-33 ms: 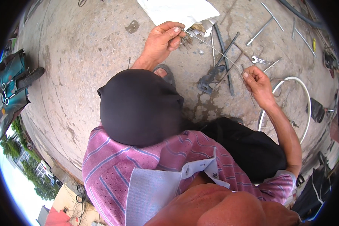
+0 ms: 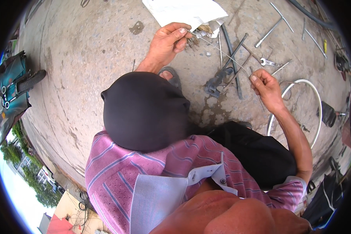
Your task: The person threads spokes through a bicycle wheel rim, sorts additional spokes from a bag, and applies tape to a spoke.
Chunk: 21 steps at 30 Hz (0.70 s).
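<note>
A thin metal spoke [image 2: 222,50] stretches slantwise between my two hands. My left hand [image 2: 168,42] pinches its far end between thumb and fingers, close to a white sack [image 2: 183,13]. At the other end, my right hand [image 2: 266,87] has thumb and fingertips closed on the spoke. Beneath the sack's edge, next to my left fingertips, lies a bundle of thin rods [image 2: 193,41], partly covered. A white wheel rim [image 2: 319,105] rests beside my right forearm.
Between my hands and beyond lie black rubber strips [image 2: 232,48], a dark clamp-like tool [image 2: 213,84], an open-end wrench [image 2: 270,62] and a T-handle tool [image 2: 270,33]. A teal motor vehicle [image 2: 13,89] stands at far left. My black-clad knee [image 2: 144,111] rises in front.
</note>
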Each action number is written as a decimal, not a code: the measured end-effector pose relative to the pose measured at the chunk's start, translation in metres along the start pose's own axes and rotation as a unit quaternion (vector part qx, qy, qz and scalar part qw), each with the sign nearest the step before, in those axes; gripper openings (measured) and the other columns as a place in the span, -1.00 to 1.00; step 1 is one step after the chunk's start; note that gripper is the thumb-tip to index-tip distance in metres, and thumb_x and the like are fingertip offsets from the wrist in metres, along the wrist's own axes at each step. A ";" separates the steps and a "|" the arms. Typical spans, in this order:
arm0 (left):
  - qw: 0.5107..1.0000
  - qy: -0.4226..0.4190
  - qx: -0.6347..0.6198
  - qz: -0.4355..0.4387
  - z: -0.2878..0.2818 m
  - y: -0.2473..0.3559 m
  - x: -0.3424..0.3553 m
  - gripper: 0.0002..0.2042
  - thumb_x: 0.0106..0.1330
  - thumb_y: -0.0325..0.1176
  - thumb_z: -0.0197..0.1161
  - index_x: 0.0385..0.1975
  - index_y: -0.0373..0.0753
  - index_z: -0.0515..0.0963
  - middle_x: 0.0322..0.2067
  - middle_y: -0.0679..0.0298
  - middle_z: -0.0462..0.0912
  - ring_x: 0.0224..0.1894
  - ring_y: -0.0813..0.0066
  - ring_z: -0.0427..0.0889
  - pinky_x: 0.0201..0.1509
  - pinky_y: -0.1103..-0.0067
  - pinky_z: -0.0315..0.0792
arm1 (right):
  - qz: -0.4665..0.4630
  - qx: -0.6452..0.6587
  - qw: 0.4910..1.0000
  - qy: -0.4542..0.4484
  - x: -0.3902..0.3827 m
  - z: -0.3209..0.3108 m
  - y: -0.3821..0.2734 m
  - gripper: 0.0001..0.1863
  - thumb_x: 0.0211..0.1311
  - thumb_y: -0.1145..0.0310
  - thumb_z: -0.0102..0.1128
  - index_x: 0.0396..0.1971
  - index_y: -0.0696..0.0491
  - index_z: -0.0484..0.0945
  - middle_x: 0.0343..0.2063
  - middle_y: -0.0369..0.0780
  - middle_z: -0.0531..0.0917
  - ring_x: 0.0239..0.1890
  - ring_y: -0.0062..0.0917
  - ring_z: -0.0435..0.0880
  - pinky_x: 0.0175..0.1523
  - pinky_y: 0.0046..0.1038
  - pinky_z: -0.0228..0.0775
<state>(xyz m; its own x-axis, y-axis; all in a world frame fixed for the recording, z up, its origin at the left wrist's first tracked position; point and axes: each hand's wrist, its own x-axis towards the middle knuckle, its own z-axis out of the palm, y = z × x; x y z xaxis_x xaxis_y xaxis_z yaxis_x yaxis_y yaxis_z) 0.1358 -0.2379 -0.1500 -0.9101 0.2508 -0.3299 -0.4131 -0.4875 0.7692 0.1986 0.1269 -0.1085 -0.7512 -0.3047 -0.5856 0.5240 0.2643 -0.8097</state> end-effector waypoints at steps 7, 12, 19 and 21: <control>1.000 0.011 0.003 0.004 -0.001 -0.001 -0.001 -0.79 0.52 -0.44 0.11 0.00 -0.36 0.60 -0.31 0.22 0.72 -0.57 0.70 0.38 -0.53 0.71 0.25 | 0.008 0.002 1.000 -0.013 -0.002 0.003 -0.004 -0.76 0.53 0.23 0.11 -0.31 0.06 0.56 -0.57 -0.41 0.51 -0.54 -0.78 0.37 -0.42 -0.65 0.23; 0.998 0.042 0.039 0.007 0.001 -0.004 0.000 -0.81 0.50 -0.41 0.16 -0.05 -0.35 0.61 -0.36 0.25 0.70 -0.62 0.68 0.36 -0.58 0.70 0.22 | -0.057 -0.012 0.997 0.052 0.001 0.003 0.001 -0.83 0.48 0.29 0.19 -0.28 0.07 0.59 -0.54 -0.43 0.52 -0.52 -0.80 0.36 -0.41 -0.65 0.22; 0.990 0.093 0.105 -0.003 0.006 -0.007 0.000 -0.84 0.50 -0.35 0.18 -0.14 -0.33 0.59 -0.44 0.32 0.63 -0.64 0.68 0.35 -0.62 0.71 0.17 | -0.071 -0.030 0.994 0.078 0.000 0.005 -0.003 -0.92 0.40 0.41 0.28 -0.28 0.09 0.60 -0.50 -0.45 0.55 -0.49 -0.83 0.37 -0.37 -0.66 0.25; 0.988 0.100 0.114 -0.016 0.007 -0.008 0.001 -0.84 0.51 -0.35 0.17 -0.16 -0.32 0.58 -0.45 0.33 0.61 -0.64 0.68 0.34 -0.62 0.71 0.17 | -0.109 -0.087 0.985 0.101 0.000 0.006 -0.002 -0.91 0.37 0.44 0.30 -0.32 0.11 0.59 -0.50 -0.45 0.56 -0.49 -0.81 0.37 -0.35 -0.65 0.27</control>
<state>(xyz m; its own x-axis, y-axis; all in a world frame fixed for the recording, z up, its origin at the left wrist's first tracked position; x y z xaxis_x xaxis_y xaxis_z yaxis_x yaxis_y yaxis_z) 0.1386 -0.2279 -0.1525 -0.8941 0.0811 -0.4405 -0.4448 -0.2760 0.8520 0.2002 0.1208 -0.1075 -0.9121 -0.1871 -0.3647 0.2781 0.3712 -0.8859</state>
